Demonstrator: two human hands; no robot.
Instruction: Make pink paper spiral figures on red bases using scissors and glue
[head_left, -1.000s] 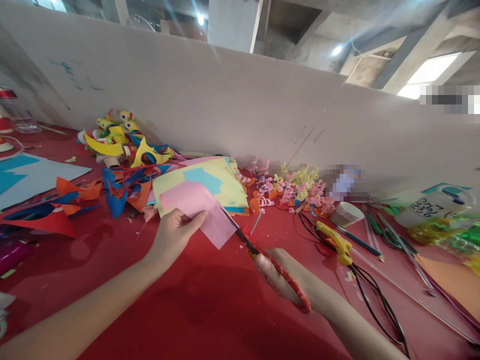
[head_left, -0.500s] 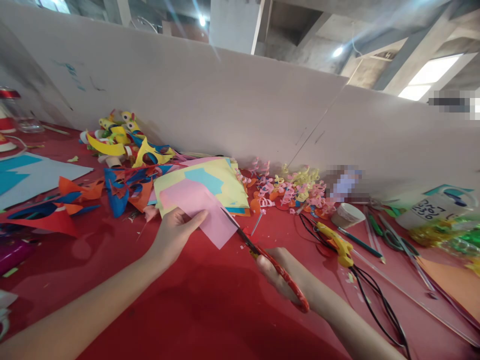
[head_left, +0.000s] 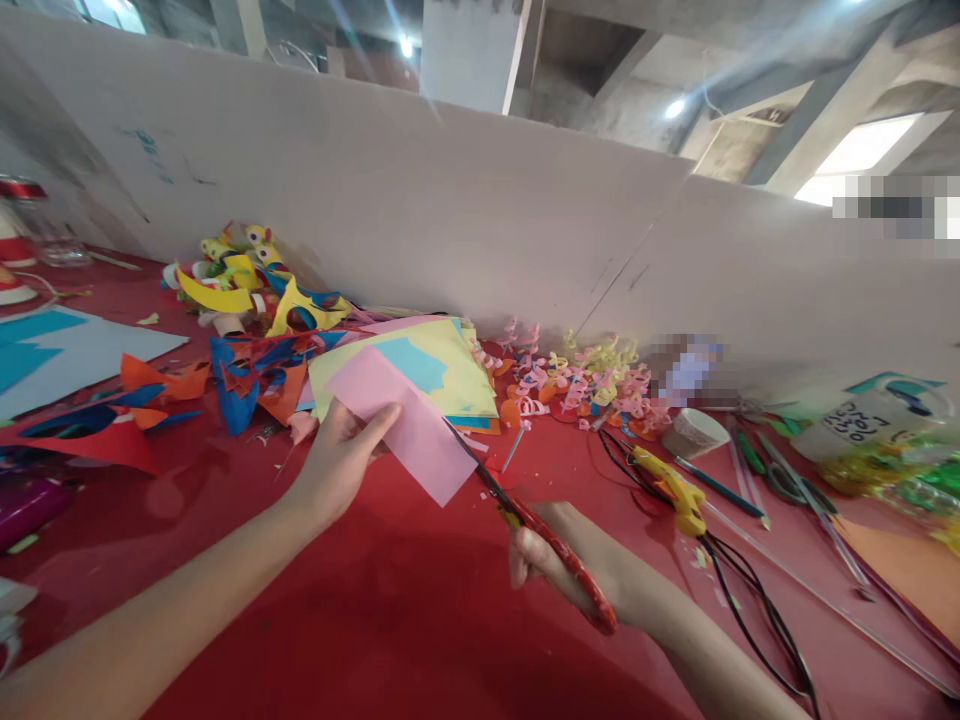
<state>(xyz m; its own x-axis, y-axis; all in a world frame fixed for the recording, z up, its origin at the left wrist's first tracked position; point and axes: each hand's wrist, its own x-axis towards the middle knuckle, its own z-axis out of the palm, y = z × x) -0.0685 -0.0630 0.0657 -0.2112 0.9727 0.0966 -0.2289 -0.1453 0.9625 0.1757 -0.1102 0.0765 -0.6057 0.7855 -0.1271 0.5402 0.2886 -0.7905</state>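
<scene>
My left hand (head_left: 341,452) pinches a sheet of pink paper (head_left: 431,450) along its left side, thumb on top. My right hand (head_left: 559,555) is wrapped round the red handles of a pair of scissors (head_left: 551,535). Their dark blades point up and left and lie along the right edge of the pink paper. Part of the blades is hidden by the sheet. Just behind the held sheet lies a stack of yellow paper (head_left: 360,350), with a blue paper piece (head_left: 412,362) on it.
Curled paper pieces (head_left: 585,380) lie behind the scissors. A yellow glue gun (head_left: 671,485) with a black cord, a tape roll (head_left: 696,435), a brush and other scissors are on the right. Orange and blue scraps (head_left: 255,385) lie left on the red table (head_left: 337,640). A white board stands behind.
My left hand has shifted slightly left with the pink paper. A narrow pink strip now shows beyond the scissor blades. The scissors have moved very little.
</scene>
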